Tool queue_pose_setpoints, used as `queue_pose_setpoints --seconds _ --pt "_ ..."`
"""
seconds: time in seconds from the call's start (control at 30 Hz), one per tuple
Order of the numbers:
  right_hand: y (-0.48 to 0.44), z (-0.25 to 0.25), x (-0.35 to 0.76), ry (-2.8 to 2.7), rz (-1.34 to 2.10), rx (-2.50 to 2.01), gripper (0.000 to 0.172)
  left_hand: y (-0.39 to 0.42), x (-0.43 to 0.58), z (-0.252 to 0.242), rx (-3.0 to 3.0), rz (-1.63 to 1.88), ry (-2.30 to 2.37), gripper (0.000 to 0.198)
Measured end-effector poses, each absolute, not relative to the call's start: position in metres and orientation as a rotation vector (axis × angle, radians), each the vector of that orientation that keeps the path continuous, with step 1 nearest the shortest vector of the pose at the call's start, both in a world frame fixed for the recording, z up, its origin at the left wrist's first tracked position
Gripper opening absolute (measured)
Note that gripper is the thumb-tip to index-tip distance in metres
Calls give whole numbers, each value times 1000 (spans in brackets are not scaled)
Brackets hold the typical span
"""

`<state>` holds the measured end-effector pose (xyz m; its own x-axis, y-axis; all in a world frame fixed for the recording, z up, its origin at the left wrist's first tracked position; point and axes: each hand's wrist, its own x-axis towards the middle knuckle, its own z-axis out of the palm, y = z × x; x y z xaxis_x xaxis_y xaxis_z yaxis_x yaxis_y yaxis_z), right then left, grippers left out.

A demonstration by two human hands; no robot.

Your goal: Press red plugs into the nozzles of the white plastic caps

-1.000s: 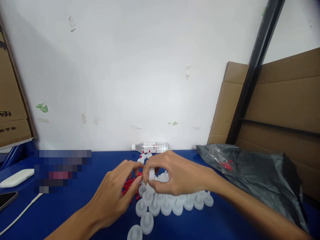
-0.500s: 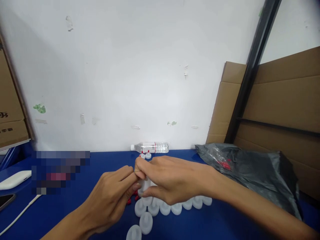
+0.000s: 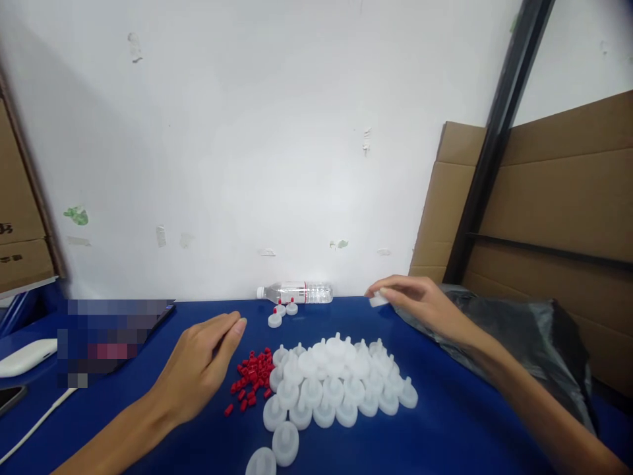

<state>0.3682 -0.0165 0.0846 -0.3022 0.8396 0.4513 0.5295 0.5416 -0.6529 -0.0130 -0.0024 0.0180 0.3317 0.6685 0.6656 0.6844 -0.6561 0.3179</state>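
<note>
The right hand (image 3: pixel 420 302) has its fingers clamped on a white lid (image 3: pixel 378 301), thumb against one side, so the lid sits right at the fingertips, out towards the far edge of the counter (image 3: pixel 440 439). The left hand (image 3: pixel 200 363) has its fingers together, thumb tip against forefinger; whether anything is between them, I cannot tell.

Just on the near side of the left fingers, slightly to their right, lies a loose heap of small red caps (image 3: pixel 254 369). Touching that heap and spreading further right is a crowd of spouted lids (image 3: pixel 333 389), nearer the person than both sets of fingers and mostly between them. Two of these trail off nearer still.

To the right of the left fingers, and a little beyond them, stand three red-tipped lids (image 3: pixel 275 320). Behind these, left of the right fingers, a clear bottle (image 3: pixel 297 292) lies on its side by the wall (image 3: pixel 271 145). A dark plastic bag (image 3: pixel 529 336) is to the right of the right fingers. Well left of the left fingers are a phone (image 3: pixel 12 397) and a white cable (image 3: pixel 37 423).
</note>
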Motion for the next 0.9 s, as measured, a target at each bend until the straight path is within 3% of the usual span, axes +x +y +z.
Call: queue_pose_setpoints --seconds 0.07,0.2,0.43,0.9 --pt "-13 75 371 -1948 619 -1105 33 -3 -12 15 -2562 -1192 -1261 39" --pt "-9 63 374 -1963 847 -1107 47 -1 -14 11 -2588 -1078 -1187 38" --pt "-6 56 381 -2096 840 -1094 25 1 -15 6 -2583 -1016 -1066 36" --pt "-2 49 378 -2154 821 -1100 22 2 -15 3 -2610 -950 -1069 36"
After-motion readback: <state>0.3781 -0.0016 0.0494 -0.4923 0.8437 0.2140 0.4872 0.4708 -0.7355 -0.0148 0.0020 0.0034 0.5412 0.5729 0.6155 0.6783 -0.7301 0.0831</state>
